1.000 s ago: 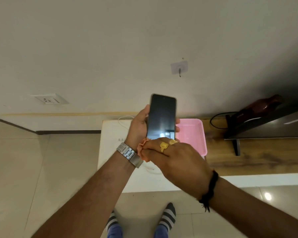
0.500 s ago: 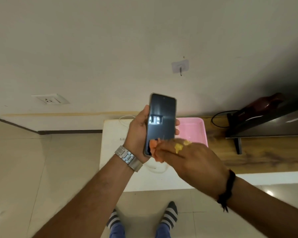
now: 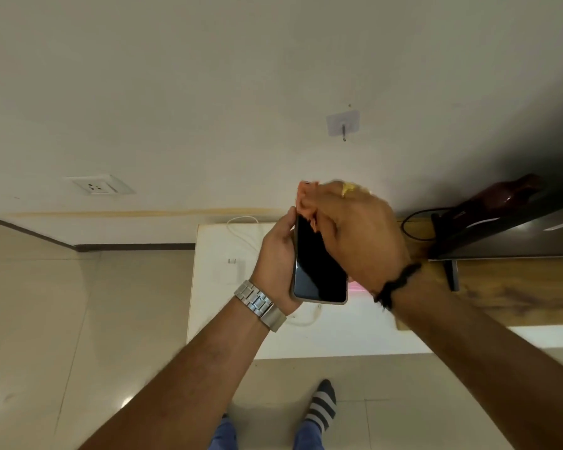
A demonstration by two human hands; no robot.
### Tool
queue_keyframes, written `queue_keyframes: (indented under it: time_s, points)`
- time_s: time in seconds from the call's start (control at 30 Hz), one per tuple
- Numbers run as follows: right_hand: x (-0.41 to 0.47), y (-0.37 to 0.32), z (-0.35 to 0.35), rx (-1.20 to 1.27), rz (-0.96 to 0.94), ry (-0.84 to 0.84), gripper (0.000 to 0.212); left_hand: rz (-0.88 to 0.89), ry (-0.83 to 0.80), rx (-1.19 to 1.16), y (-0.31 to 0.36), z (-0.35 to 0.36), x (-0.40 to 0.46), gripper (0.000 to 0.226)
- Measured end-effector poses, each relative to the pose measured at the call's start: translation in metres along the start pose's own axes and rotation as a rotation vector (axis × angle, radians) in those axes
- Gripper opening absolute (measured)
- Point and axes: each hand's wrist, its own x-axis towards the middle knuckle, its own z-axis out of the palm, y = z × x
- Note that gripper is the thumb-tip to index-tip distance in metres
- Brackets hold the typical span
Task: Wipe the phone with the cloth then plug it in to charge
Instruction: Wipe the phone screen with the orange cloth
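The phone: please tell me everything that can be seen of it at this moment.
The phone is a slim slab with a dark, glossy screen that is off and a pale metallic-looking rim. It is held roughly upright, screen toward the camera, above the white table. The left hand grips its left edge and back. The right hand presses an orange cloth against its top end and hides the upper right part. No cable is seen in it.

phone (image 3: 319,264) glossy glass | watch (image 3: 260,304) brushed metal | tabletop (image 3: 514,287) wood grain
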Motion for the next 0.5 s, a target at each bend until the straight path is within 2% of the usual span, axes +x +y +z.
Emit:
queue_keyframes:
  time_s: [0.07,0.13,0.2,0.3,0.37,0.5]
  points:
    - [0.002,-0.006,0.004,-0.02,0.01,0.011,0.024,0.039,-0.007,-0.007,0.004,0.0,0.002,0.04]
    - [-0.024,-0.026,0.007,-0.004,-0.042,-0.1,0.019,0.07,0.035,0.027,0.009,-0.005,0.001,0.047]
    - [-0.036,-0.028,0.004,0.029,-0.097,-0.129,0.018,0.062,0.065,0.06,0.006,-0.006,-0.001,0.049]
    - [0.002,-0.006,0.002,0.082,0.026,0.05,0.025,0.022,0.041,0.059,-0.007,-0.001,-0.001,0.044]
    - [0.012,-0.006,0.003,0.105,0.072,0.094,0.024,0.041,0.012,0.034,-0.005,0.001,0.0,0.043]
    - [-0.019,-0.023,0.009,0.099,-0.034,-0.016,0.019,0.062,0.004,0.015,0.0,-0.008,0.001,0.042]
